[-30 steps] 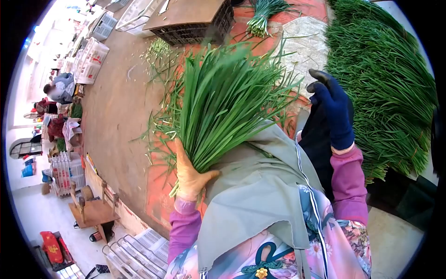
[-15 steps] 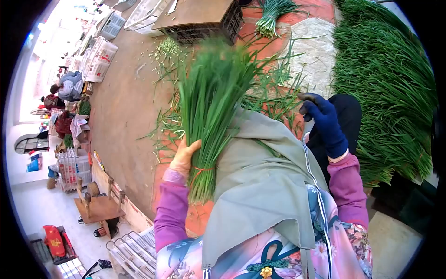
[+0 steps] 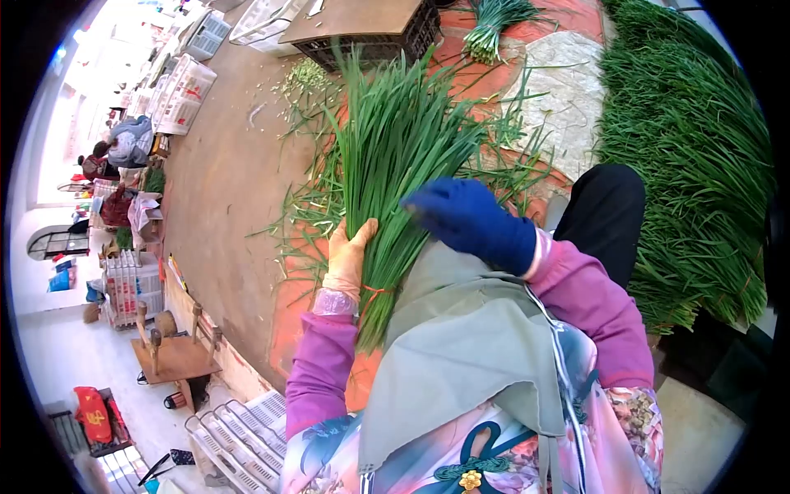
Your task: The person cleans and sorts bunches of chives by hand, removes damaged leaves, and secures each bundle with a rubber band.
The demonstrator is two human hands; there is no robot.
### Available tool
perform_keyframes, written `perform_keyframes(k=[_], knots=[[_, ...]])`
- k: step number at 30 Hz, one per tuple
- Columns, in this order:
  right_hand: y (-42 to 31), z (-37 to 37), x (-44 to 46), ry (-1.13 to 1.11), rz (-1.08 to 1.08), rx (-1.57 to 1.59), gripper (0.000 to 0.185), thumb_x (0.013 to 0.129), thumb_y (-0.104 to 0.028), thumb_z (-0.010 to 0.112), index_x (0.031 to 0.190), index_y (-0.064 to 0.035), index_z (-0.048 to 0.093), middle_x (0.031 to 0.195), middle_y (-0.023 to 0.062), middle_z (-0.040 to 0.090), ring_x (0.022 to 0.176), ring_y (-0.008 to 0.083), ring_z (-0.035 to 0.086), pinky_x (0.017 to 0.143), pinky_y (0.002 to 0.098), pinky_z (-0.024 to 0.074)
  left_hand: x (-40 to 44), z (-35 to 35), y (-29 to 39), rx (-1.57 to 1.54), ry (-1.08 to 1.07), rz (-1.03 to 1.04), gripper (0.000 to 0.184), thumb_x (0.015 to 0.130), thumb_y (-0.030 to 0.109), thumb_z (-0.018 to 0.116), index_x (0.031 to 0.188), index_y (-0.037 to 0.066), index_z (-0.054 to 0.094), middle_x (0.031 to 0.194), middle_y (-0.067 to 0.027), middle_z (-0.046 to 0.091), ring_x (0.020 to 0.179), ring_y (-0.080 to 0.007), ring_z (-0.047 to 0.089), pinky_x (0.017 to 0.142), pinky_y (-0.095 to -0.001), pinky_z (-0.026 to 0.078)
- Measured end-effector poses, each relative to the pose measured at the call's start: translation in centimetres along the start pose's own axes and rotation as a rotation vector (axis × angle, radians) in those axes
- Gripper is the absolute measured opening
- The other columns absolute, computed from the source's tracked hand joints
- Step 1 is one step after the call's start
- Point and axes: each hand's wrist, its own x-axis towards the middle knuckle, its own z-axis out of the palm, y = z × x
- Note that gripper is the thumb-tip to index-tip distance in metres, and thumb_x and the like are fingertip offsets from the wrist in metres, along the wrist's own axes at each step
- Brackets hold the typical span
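A bunch of Chinese chives (image 3: 403, 156) leans across my lap, its leaves fanned away from me and its cut ends toward me. My left hand (image 3: 349, 251), in a pale glove, is closed around its lower stems. A red band (image 3: 378, 290) circles the stems just below that hand. My right hand (image 3: 477, 226), in a dark blue glove, is at the right side of the leaves. Its fingertips are blurred, so I cannot tell whether they grip any leaf. A grey-green apron (image 3: 461, 346) covers my lap under the bunch.
A large heap of chives (image 3: 683, 165) lies at the right. Another small bunch (image 3: 494, 29) is at the top, on the orange mat (image 3: 568, 18) beside a white sack (image 3: 564, 99). A board-topped crate (image 3: 362, 25) stands ahead. People (image 3: 127, 144) and baskets (image 3: 185, 95) are at the left.
My right hand has moved left from beside my knee to the leaves. The bunch and my left hand have shifted slightly right and upward, and the leaves have stopped blurring.
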Motion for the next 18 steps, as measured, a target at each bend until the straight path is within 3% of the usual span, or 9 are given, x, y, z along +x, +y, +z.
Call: perform_keyframes(k=[2, 3, 4, 6, 7, 10, 13, 18], knots=[[1.5, 1.4, 1.5, 0.245, 0.199, 0.165, 0.026, 0.076, -0.017, 0.063, 0.1, -0.0093, 0.057, 0.088, 0.0108, 0.061, 0.076, 0.0293, 0.061, 0.063, 0.0374, 0.0485, -0.8, 0.4, 0.1, -0.025, 0.034, 0.046, 0.031, 0.08, 0.007, 0.064, 0.109, -0.001, 0.055, 0.095, -0.0054, 0.062, 0.081, -0.0134, 0.058, 0.074, -0.0257, 0.049], [2.2, 1.9, 2.1, 0.318, 0.247, 0.083, 0.029, 0.075, -0.017, 0.063, 0.102, -0.0087, 0.057, 0.088, 0.0117, 0.062, 0.076, 0.0297, 0.061, 0.065, 0.0361, 0.0489, -1.0, 0.5, 0.1, -0.027, 0.031, 0.065, 0.03, 0.08, 0.006, 0.064, 0.108, -0.001, 0.055, 0.095, -0.0055, 0.062, 0.081, -0.013, 0.058, 0.074, -0.0253, 0.048], [2.8, 2.0, 2.2, 0.316, 0.244, 0.085, 0.029, 0.075, -0.017, 0.063, 0.102, -0.0087, 0.057, 0.088, 0.0117, 0.062, 0.076, 0.0297, 0.061, 0.065, 0.0361, 0.0489, -1.1, 0.5, 0.0, -0.028, 0.035, 0.066, 0.03, 0.08, 0.006, 0.064, 0.108, -0.001, 0.055, 0.095, -0.0055, 0.062, 0.081, -0.013, 0.058, 0.074, -0.0253, 0.048], [3.7, 1.9, 1.8, 0.081, 0.57, 0.275, 0.034, 0.078, -0.017, 0.064, 0.109, -0.0053, 0.054, 0.08, 0.0087, 0.06, 0.07, 0.0194, 0.059, 0.065, 0.0292, 0.0475, -1.3, 0.5, -0.3, -0.002, 0.046, 0.126, 0.03, 0.08, 0.006, 0.064, 0.107, -0.001, 0.055, 0.095, -0.0056, 0.062, 0.08, -0.0125, 0.057, 0.074, -0.0249, 0.048], [4.2, 2.1, 1.6, 0.067, 0.595, 0.343, 0.041, 0.077, -0.017, 0.065, 0.112, -0.0032, 0.051, 0.078, 0.0065, 0.059, 0.069, 0.0134, 0.057, 0.063, 0.0267, 0.0464, -1.3, 0.5, -0.3, 0.0, 0.05, 0.128, 0.03, 0.08, 0.005, 0.064, 0.107, -0.001, 0.055, 0.095, -0.0055, 0.062, 0.08, -0.0121, 0.057, 0.074, -0.0247, 0.047], [4.5, 2.7, 0.9, -0.005, 0.756, 0.6, 0.045, 0.075, -0.017, 0.066, 0.114, -0.0012, 0.05, 0.08, 0.0044, 0.06, 0.07, 0.0115, 0.056, 0.062, 0.0247, 0.0458, -1.4, 0.6, -0.4, -0.008, 0.06, 0.122, 0.03, 0.08, 0.005, 0.064, 0.107, -0.001, 0.055, 0.095, -0.0054, 0.062, 0.08, -0.0121, 0.057, 0.074, -0.0247, 0.047], [4.0, 3.3, 0.5, 0.04, 0.754, 0.846, 0.043, 0.074, -0.018, 0.067, 0.11, -0.0001, 0.053, 0.083, 0.0033, 0.06, 0.07, 0.0102, 0.055, 0.058, 0.0236, 0.0453, -1.5, 0.8, -0.2, 0.013, 0.058, 0.137, 0.03, 0.079, 0.005, 0.065, 0.107, -0.001, 0.055, 0.094, -0.0053, 0.062, 0.08, -0.0117, 0.057, 0.074, -0.0246, 0.047], [3.4, 2.7, 0.9, -0.016, 0.807, 0.768, 0.029, 0.076, -0.02, 0.066, 0.099, -0.0028, 0.061, 0.077, 0.003, 0.061, 0.064, 0.012, 0.057, 0.054, 0.0254, 0.0453, -1.9, 1.1, -0.2, 0.019, 0.055, 0.164, 0.03, 0.079, 0.005, 0.065, 0.106, -0.001, 0.055, 0.094, -0.0047, 0.062, 0.079, -0.011, 0.056, 0.073, -0.0243, 0.047]])
